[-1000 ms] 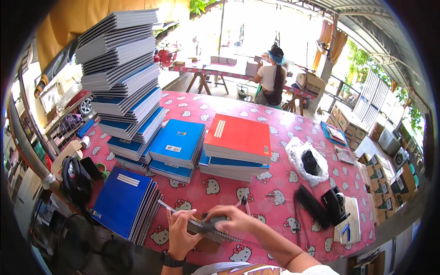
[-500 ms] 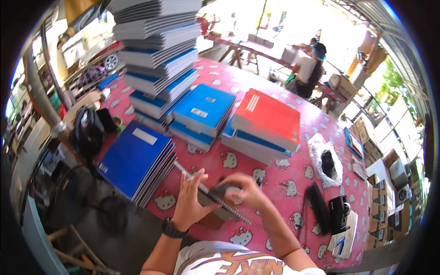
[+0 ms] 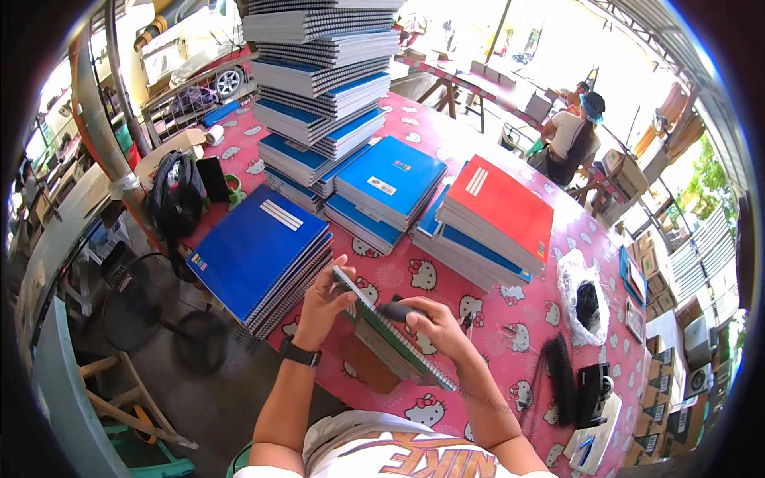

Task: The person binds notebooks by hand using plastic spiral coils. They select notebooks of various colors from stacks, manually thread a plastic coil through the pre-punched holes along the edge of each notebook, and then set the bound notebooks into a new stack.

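Note:
A notebook (image 3: 410, 348) stands on its edge in front of me, its punched spine facing up. A spiral coil (image 3: 482, 398) runs along that spine, and its loose tail reaches past the near end by my right forearm. My left hand (image 3: 320, 304) is closed on the notebook's far end, thumb on one side. In my right hand (image 3: 437, 323) is a dark, rounded hand tool (image 3: 393, 311), held against or just above the spine; its exact kind does not show. A brown wooden block (image 3: 368, 365) lies under the notebook.
Blue notebooks (image 3: 259, 251) are piled at left, with a tall notebook stack (image 3: 319, 111) behind. Further piles have blue (image 3: 392, 177) and red (image 3: 504, 209) covers. At right lie a plastic bag (image 3: 582, 299) and black coils (image 3: 559, 381). A fan (image 3: 143, 303) stands beside the table.
My left fingers, raised and spread along the notebook before, now close round its far end. My right hand, blurred before, shows clearly with the tool. The whole view has shifted.

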`<state>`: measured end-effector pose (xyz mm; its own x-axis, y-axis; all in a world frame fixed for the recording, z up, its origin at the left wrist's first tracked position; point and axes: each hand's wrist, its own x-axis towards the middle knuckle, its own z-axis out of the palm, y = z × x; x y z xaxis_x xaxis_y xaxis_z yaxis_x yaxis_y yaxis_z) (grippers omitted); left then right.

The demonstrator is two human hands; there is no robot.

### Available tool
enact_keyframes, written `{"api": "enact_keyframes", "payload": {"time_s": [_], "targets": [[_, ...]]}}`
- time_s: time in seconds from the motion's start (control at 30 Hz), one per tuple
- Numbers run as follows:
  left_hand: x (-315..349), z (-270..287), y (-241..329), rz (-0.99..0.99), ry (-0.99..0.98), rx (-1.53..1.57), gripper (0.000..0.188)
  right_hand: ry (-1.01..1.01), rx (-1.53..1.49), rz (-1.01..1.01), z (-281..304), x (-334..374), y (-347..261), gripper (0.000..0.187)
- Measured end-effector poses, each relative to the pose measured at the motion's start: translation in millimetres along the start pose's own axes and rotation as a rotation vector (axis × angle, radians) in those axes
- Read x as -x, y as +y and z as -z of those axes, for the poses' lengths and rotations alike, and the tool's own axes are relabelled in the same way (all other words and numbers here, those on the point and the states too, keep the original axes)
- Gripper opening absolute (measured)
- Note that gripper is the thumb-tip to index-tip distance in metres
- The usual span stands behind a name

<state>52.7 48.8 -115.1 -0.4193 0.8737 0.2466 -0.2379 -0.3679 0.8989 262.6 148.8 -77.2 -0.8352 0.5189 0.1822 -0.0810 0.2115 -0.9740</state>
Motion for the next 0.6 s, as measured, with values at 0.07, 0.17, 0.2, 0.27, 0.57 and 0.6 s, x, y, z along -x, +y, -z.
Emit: {"api": "enact_keyframes", "payload": {"time_s": [0.07,0.17,0.2,0.27,0.57,0.6], "targets": [[0.5,-0.3,-9.2,0.031,0.025,0.016,0.054,0.08,0.313,-0.173,7.8,1.3,8.7,0.041],[5.4,-5.1,-12.9,0.054,0.049,0.056,0.048,0.065,-0.064,-0.052,4.3,8.3,3.2,0.043],[6.2,-7.1,-14.1,0.063,0.036,0.084,0.047,0.005,-0.17,0.07,3.1,10.4,2.9,0.044],[5.5,-9.8,-16.2,0.055,0.022,0.113,0.046,0.063,0.251,-0.256,12.5,-0.5,15.5,0.046],[4.9,-8.8,-16.0,0.052,0.01,0.127,0.046,0.133,0.276,-0.285,10.3,-7.0,-6.3,0.043],[4.9,-8.1,-18.6,0.067,0.036,0.123,0.046,0.09,0.197,-0.137,6.0,-7.4,-7.6,0.044]]}}
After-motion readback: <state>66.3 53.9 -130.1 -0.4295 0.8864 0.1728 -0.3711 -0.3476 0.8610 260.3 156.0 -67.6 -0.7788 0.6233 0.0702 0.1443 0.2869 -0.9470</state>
